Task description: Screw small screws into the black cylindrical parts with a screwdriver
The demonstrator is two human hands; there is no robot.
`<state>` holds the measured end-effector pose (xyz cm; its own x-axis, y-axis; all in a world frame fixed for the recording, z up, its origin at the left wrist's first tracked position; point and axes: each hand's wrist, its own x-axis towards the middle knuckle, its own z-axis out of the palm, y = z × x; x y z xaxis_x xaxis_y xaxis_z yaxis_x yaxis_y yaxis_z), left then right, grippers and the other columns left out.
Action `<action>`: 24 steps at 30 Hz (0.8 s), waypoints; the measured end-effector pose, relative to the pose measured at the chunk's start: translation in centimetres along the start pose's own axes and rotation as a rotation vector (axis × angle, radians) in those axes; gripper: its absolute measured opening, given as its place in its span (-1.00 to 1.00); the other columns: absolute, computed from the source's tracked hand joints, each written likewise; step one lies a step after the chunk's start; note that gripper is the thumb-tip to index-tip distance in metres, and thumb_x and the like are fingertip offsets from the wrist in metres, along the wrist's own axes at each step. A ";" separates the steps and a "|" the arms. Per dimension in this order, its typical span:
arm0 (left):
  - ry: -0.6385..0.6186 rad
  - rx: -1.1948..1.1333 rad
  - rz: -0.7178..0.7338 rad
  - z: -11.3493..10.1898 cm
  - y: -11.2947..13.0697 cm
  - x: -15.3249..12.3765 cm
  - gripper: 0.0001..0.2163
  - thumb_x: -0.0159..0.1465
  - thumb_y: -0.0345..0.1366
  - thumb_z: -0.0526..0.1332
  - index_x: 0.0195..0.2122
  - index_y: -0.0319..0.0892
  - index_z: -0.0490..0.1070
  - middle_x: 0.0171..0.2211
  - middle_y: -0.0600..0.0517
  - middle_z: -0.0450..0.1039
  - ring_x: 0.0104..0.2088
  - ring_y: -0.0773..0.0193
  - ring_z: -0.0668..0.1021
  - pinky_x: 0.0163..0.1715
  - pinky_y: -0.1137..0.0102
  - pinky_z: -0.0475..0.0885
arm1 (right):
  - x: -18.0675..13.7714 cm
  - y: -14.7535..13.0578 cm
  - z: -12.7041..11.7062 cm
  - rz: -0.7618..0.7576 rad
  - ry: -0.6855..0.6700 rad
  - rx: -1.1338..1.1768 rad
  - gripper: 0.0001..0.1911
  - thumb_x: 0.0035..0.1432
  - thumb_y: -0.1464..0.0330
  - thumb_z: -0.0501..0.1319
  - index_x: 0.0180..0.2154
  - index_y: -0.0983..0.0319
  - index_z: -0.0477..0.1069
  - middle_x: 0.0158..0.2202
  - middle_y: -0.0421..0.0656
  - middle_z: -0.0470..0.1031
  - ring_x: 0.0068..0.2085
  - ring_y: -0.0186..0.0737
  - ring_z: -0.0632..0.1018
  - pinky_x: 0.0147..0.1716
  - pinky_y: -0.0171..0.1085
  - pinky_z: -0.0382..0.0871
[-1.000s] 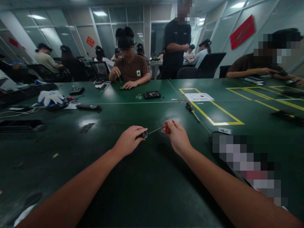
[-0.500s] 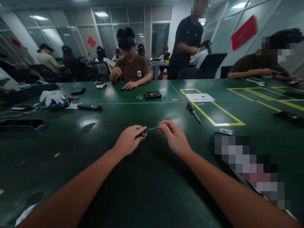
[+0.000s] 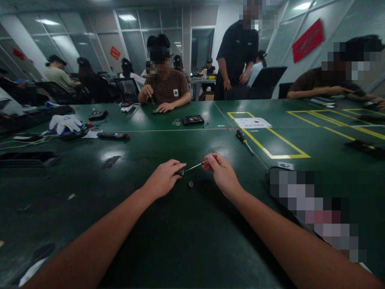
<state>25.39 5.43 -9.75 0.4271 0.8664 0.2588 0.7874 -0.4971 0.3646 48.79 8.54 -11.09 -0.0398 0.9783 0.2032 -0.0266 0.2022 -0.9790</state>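
My left hand is closed around a small dark cylindrical part, most of it covered by the fingers. Between the thumb and fingers of my right hand is a slim screwdriver with a reddish handle. Its thin metal shaft points left and its tip is at the open end of the cylinder; whether it touches inside I cannot tell. A small round dark piece lies on the green table just below and between my hands.
A yellow-and-black screwdriver lies ahead to the right, beside yellow tape and a white sheet. White-blue gloves and a black tool are at left. Across the table a person works near a black case.
The small round piece has come out of the cylinder's end onto the table. My right hand has drawn slightly right, and the screwdriver slants more. The standing person's arms have lowered.
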 end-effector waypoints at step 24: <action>-0.185 -0.061 -0.072 -0.3 2.8 -0.7 -0.76 0.38 -0.19 0.21 0.03 -0.09 0.47 -0.07 -0.02 0.52 -0.09 0.11 0.55 -0.12 0.21 0.44 | 0.2 -0.6 -0.1 0.004 0.140 0.045 -0.69 0.22 0.07 0.26 -0.27 0.18 0.49 -0.35 -0.17 0.55 -0.32 -0.21 0.54 -0.24 -0.18 0.42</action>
<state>27.18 3.37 -8.66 0.4491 0.8912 0.0637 0.7931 -0.4304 0.4310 48.90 8.62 -10.44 0.0994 0.9765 0.1913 -0.0720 0.1988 -0.9774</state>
